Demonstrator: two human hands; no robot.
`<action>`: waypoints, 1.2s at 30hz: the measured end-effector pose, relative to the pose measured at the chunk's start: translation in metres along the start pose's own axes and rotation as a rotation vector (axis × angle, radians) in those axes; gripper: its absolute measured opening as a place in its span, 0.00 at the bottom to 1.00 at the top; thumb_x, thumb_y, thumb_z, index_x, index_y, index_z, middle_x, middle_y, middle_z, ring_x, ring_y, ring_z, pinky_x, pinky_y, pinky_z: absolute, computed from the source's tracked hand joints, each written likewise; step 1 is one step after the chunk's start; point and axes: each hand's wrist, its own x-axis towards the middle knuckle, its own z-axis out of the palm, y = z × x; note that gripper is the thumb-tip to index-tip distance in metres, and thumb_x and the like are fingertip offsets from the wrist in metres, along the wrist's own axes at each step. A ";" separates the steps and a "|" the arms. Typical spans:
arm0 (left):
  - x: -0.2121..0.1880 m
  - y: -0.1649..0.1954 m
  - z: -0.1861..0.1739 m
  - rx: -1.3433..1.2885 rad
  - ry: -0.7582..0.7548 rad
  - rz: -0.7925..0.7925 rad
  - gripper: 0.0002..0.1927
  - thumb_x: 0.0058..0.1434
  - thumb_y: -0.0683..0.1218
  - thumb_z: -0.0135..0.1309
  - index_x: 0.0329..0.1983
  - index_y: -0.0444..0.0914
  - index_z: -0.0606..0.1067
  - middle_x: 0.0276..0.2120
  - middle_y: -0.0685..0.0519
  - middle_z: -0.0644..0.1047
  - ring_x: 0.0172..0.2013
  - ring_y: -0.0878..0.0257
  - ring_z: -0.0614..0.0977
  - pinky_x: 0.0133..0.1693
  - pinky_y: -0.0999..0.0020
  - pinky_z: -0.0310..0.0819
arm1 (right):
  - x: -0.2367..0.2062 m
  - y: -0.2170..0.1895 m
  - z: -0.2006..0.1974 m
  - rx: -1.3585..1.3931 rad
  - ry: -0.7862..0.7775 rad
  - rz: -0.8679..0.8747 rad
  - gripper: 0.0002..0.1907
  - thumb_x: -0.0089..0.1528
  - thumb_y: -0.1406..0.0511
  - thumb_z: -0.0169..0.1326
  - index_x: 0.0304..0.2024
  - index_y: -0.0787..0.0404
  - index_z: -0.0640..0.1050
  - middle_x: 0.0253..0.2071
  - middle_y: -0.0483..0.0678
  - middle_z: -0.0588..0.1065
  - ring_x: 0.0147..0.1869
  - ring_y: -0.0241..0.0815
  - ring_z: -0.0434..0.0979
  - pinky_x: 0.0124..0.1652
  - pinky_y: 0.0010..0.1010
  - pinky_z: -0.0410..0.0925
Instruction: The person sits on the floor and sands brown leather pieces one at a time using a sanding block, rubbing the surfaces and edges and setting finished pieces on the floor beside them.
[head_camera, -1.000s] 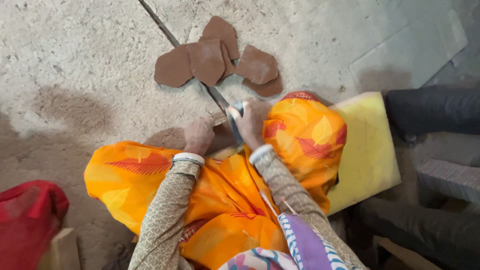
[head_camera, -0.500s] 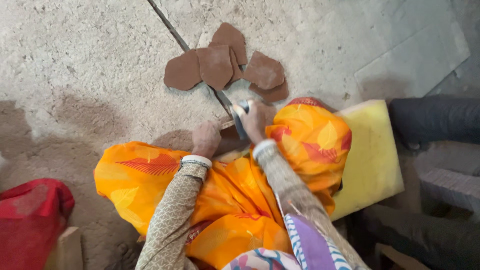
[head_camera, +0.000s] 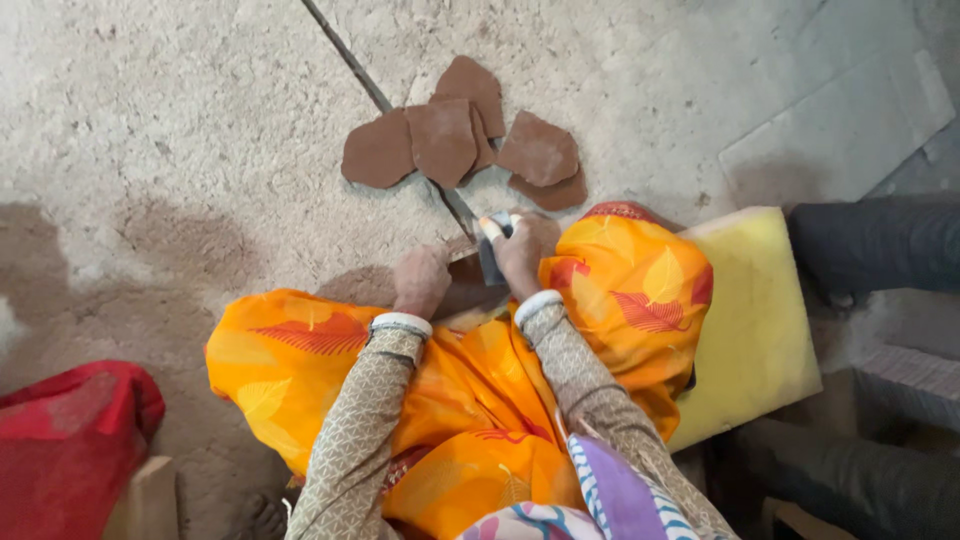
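Observation:
My left hand (head_camera: 420, 282) is curled knuckles-up on the floor, its fingers closed on a small tan piece (head_camera: 462, 248) that sits between my hands. My right hand (head_camera: 528, 250) grips a dark grey tool (head_camera: 492, 262) held against that piece. Both hands meet at the near end of a thin metal rod (head_camera: 380, 95) that runs diagonally away across the floor. Just beyond my hands, several flat brown irregular pieces (head_camera: 445, 140) lie overlapping on both sides of the rod. My knees, in orange patterned cloth (head_camera: 300, 350), frame the hands.
A yellow foam pad (head_camera: 755, 320) lies at my right, partly under my knee. Another person's dark-clothed leg (head_camera: 880, 245) is at the right edge. A red cloth bundle (head_camera: 70, 450) and a wooden block (head_camera: 145, 500) sit lower left. The floor is rough grey concrete (head_camera: 150, 150).
The view has shifted a little, so the brown pieces appear lower in the picture. My hands stay together at the rod's end, with only small motion of the tool.

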 end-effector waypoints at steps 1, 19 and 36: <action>0.000 0.000 0.000 -0.010 -0.001 -0.006 0.08 0.55 0.42 0.55 0.34 0.43 0.83 0.33 0.44 0.83 0.37 0.47 0.86 0.39 0.54 0.81 | -0.001 0.000 0.001 0.040 -0.026 -0.006 0.23 0.59 0.48 0.63 0.42 0.60 0.80 0.37 0.57 0.81 0.42 0.57 0.83 0.43 0.43 0.72; -0.001 0.000 0.007 0.029 0.084 0.033 0.07 0.58 0.43 0.54 0.33 0.43 0.83 0.31 0.45 0.83 0.35 0.48 0.86 0.37 0.55 0.81 | -0.002 0.011 0.005 -0.015 0.047 -0.045 0.24 0.58 0.48 0.63 0.41 0.61 0.80 0.36 0.58 0.81 0.40 0.60 0.82 0.41 0.47 0.72; 0.007 -0.005 0.008 0.005 0.038 0.015 0.08 0.59 0.43 0.52 0.33 0.43 0.82 0.32 0.44 0.83 0.35 0.47 0.86 0.37 0.55 0.80 | 0.012 0.016 0.001 -0.078 -0.020 -0.200 0.23 0.62 0.50 0.59 0.45 0.62 0.77 0.39 0.60 0.79 0.44 0.63 0.79 0.43 0.49 0.69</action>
